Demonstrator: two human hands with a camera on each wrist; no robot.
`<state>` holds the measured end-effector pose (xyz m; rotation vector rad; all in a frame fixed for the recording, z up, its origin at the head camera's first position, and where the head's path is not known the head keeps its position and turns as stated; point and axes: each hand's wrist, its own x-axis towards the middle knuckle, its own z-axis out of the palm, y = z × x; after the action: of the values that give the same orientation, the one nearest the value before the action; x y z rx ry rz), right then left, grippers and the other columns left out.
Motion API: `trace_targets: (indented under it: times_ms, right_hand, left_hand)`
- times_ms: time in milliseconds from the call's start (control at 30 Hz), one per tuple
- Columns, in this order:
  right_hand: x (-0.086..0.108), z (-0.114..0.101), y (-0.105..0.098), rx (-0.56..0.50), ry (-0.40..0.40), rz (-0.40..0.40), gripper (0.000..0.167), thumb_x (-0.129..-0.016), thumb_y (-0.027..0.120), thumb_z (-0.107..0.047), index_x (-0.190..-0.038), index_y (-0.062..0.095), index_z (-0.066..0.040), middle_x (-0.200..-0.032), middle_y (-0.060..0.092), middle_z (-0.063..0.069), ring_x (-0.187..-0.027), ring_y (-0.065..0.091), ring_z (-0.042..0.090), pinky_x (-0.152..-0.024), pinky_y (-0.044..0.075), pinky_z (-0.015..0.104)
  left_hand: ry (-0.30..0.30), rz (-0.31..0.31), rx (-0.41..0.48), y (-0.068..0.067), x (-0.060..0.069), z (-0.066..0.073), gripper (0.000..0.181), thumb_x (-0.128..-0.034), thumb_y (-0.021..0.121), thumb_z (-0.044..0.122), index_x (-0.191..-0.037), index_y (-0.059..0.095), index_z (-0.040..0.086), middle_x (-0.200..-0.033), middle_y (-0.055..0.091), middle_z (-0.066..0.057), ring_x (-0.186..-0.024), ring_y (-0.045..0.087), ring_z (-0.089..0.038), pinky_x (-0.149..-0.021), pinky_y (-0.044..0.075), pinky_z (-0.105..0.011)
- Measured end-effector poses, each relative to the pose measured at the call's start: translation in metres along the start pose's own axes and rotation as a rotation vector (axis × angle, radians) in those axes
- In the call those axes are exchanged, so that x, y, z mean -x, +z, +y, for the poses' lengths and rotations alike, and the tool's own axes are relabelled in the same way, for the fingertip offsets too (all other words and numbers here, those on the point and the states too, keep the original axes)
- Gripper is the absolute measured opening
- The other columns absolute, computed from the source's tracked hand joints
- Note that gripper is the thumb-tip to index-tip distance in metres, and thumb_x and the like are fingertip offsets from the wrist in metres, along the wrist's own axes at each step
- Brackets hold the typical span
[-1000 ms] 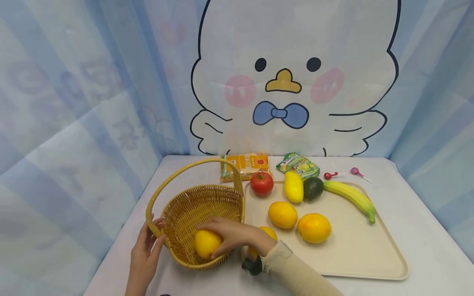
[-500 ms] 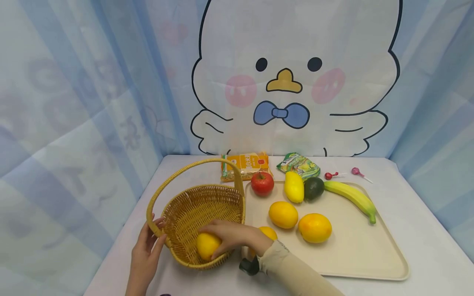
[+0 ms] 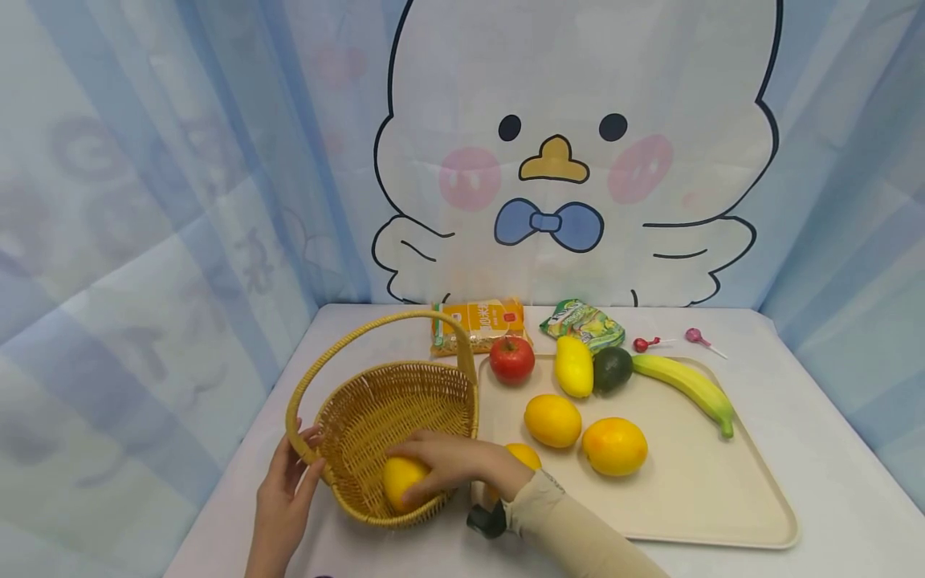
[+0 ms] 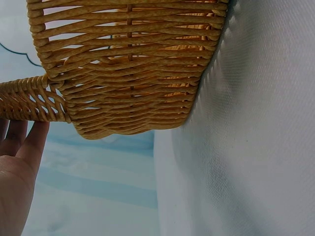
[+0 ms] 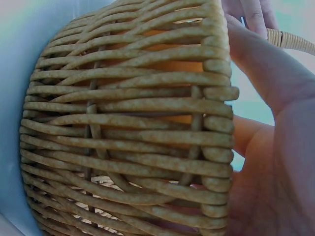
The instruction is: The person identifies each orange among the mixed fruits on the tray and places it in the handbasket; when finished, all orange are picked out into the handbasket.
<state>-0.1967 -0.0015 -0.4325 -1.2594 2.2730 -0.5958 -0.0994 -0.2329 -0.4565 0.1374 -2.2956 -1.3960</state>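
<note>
- Your left hand (image 3: 284,498) grips the wicker basket (image 3: 393,385) at the foot of its handle (image 3: 318,369).
- Your right hand (image 3: 454,464) reaches in over the side, grasping a yellow fruit (image 3: 400,479) low inside the basket.
- Beside the basket, the cream tray (image 3: 708,494) bears more yellow fruits (image 3: 552,421) and a banana (image 3: 682,385).
- Farther back, two packets (image 3: 477,321) and two lollipops (image 3: 641,344) lie on the tabletop (image 3: 809,433).

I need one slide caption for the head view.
The right hand holds a rounded yellow fruit inside a brown wicker basket; the left hand holds its arched woven handle.
</note>
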Motion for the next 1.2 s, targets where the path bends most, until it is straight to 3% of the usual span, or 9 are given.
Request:
trace_targets:
  times_ms: [400,1200]
  right_hand:
    - [0.0002,0.0002,0.0008,0.027,-0.002,0.029,0.06,-0.094,0.047,-0.052,-0.146,0.036,-0.023,-0.144,0.044,0.004,-0.13,0.044,0.018,-0.108,0.043,0.033]
    - [-0.0009,0.0006,0.0031,0.035,0.026,0.083,0.058,-0.094,0.047,-0.051,-0.144,0.04,-0.022,-0.145,0.043,0.004,-0.134,0.041,0.023,-0.111,0.041,0.039]
  left_hand:
    - [-0.006,0.001,-0.013,0.0006,-0.0002,0.0014,0.065,-0.0931,0.056,0.006,-0.147,0.028,0.028,-0.13,0.053,-0.001,-0.111,0.047,0.016,-0.095,0.039,0.002]
    - [-0.018,-0.005,-0.015,0.0003,-0.0002,0.0014,0.065,-0.0939,0.055,0.007,-0.148,0.027,0.03,-0.131,0.053,-0.001,-0.11,0.045,0.019,-0.095,0.039,0.003]
